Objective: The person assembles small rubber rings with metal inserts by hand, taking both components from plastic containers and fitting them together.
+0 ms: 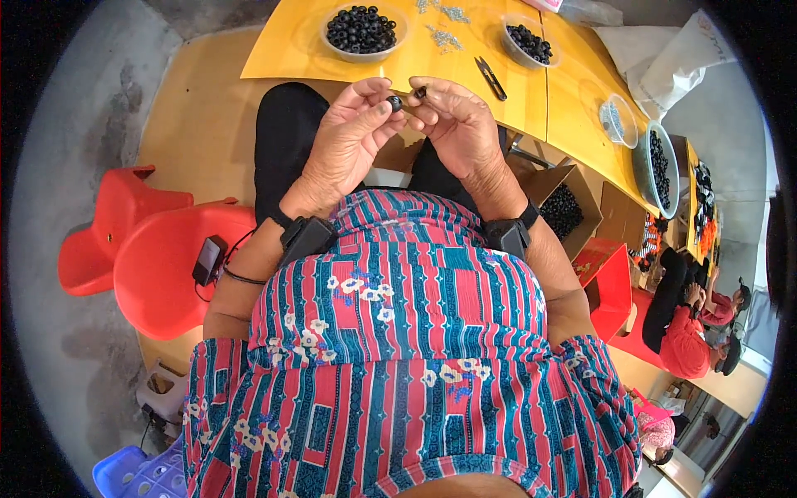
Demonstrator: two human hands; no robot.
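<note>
Both of my hands are raised close together at the near edge of the yellow table [465, 54]. Between thumb and fingers, my left hand [353, 129] pinches a round black bead-like part [394, 103]. My right hand [461, 124], its fingertips almost meeting the left ones, pinches a smaller dark piece [420, 92] whose exact kind is too small to tell. Beyond the left hand stands a clear bowl [365, 58] heaped with black round parts with holes. A second clear bowl [528, 63] of them sits to the right, with black thread snips [491, 79] lying before it.
Small clear pieces [446, 39] lie loose between the bowls. Farther right are a small clear tub [619, 141] and a large basin [647, 178] of black parts. A cardboard box [588, 187] holds more below the table. Red chairs [158, 266] stand left; other people [689, 340] sit at right.
</note>
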